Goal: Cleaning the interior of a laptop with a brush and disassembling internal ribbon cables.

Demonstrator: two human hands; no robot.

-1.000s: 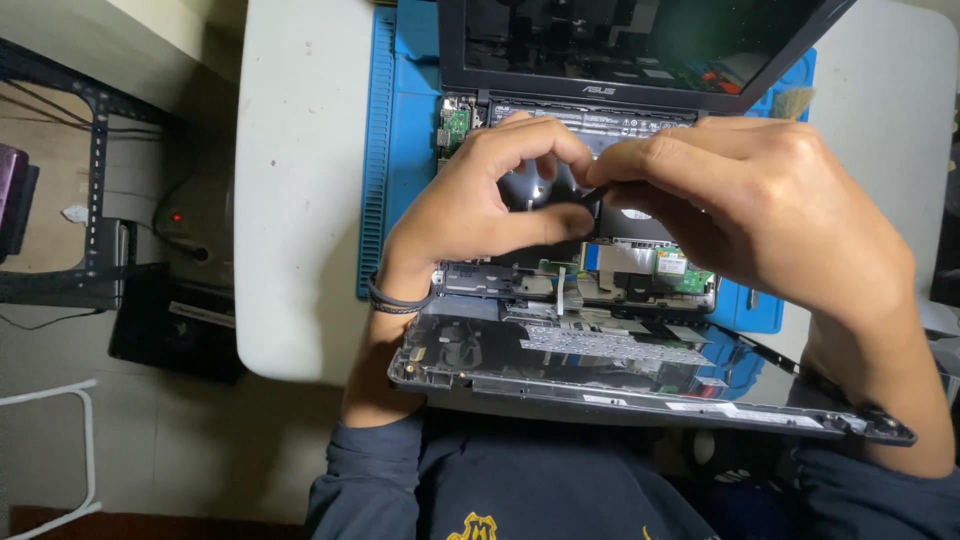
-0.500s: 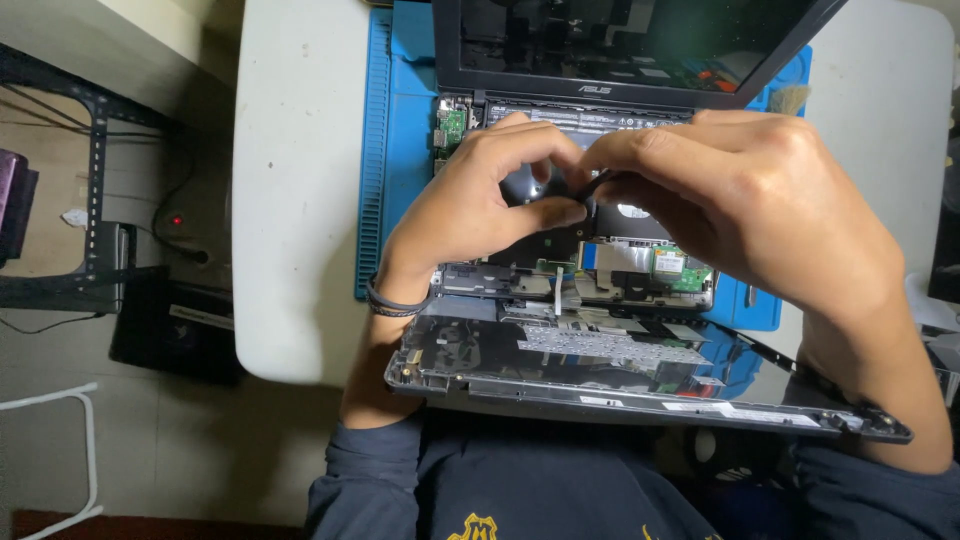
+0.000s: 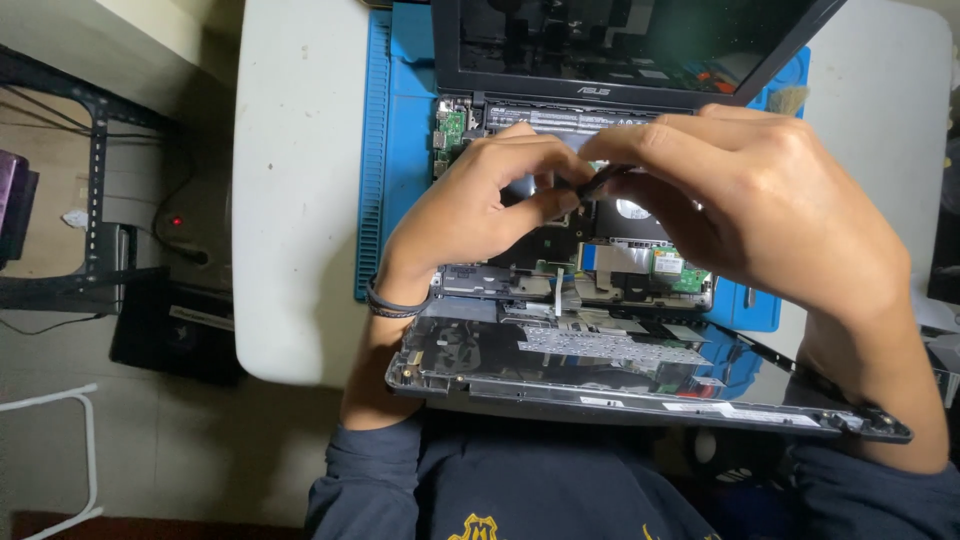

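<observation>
An opened laptop base (image 3: 610,255) with bare circuit boards lies on a blue work mat (image 3: 400,150). Its dark screen (image 3: 620,40) stands up at the far side. Both hands meet over the middle of the base. My left hand (image 3: 480,210) and my right hand (image 3: 760,210) pinch a thin black strip (image 3: 598,180) between their fingertips; whether it is cable or tape I cannot tell. The removed keyboard cover (image 3: 640,375) lies upside down at the near edge, against my lap. A dark band circles my left wrist (image 3: 392,303).
The mat sits on a white table (image 3: 300,200) whose rounded edge is to my left. Beyond that edge, on the floor, are a black metal rack (image 3: 100,180), cables and a black box (image 3: 175,335). A white frame (image 3: 60,440) stands at the lower left.
The dark rounded piece seen between my fingers earlier now shows as a thin strip stretched between both hands. The hands have stayed over the laptop's middle.
</observation>
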